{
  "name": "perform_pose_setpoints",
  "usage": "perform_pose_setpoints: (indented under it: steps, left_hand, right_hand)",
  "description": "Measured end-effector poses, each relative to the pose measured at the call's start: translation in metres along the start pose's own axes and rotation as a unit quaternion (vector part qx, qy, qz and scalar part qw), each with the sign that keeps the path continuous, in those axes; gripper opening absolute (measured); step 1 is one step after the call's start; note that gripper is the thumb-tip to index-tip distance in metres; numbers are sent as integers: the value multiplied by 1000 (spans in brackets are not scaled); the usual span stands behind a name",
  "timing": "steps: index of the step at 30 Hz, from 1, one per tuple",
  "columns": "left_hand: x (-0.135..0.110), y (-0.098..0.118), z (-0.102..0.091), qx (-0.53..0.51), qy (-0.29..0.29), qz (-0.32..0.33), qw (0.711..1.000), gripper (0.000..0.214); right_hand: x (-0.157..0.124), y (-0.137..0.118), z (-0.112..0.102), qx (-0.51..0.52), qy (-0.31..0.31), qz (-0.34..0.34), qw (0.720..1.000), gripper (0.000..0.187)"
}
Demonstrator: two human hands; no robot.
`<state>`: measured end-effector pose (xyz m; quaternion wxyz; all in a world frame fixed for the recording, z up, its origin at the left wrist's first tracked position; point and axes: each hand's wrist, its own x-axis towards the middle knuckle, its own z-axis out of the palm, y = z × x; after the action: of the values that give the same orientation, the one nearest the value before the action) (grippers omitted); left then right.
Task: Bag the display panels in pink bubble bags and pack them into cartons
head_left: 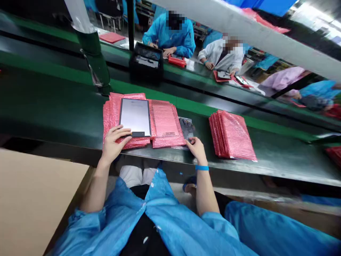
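A flat rectangular display panel (135,117) with a grey-silver face, thin black frame and a black tab at its near end lies on a pile of pink bubble bags (165,122). My left hand (115,143) lies across the near edge of the pile, its fingertips at the panel's lower corner. Right of the pile, a clear plastic bag (186,129) lies on the belt, and my right hand (196,149) has its fingers on its near edge. A second stack of pink bubble bags (231,137) sits further right, beyond my right hand.
The pile lies on a dark belt (53,106) with green strips. A cardboard sheet (32,202) sits at lower left. A green-and-white post (92,46) stands behind. Across the line, people in blue and white smocks (170,35) handle red items near a black case (146,60).
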<state>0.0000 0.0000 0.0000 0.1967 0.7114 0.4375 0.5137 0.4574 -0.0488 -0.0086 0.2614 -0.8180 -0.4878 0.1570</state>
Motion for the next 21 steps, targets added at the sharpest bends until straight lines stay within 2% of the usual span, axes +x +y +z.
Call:
perform_pose_setpoints:
  steps: [2,4,9,13,14,16,19,20,21]
  left_hand:
    - [-1,-2,1,4,2,-6,1000,17]
    - [-2,-2,2,5,3,-10,1000,17]
    - [-4,-1,5,1,11,-7,1000,16]
    - [-5,-2,5,-12,23,2,1000,15]
    - [-5,-2,6,-15,27,1,1000,15]
    - [-5,-2,6,-15,31,-2,999,15]
    - [-5,-3,6,-14,37,-1,999,12]
    - [-5,-3,6,-18,43,3,999,12]
    - [-5,-3,6,-23,50,7,998,13]
  right_hand:
    - [8,-7,0,4,-34,25,999,35]
    - [15,-13,-1,13,-61,36,997,32]
    - [20,-27,-6,51,-103,14,993,46]
    - [13,-31,-21,76,-120,-15,990,58]
    - [11,-31,-27,78,-111,-20,991,60]
    - [8,-35,-38,91,-49,-30,994,62]
    - [6,-59,-47,193,56,-54,978,57]
    - [5,-73,-45,244,55,-67,966,55]
    - [3,-91,-40,292,27,-80,953,53]
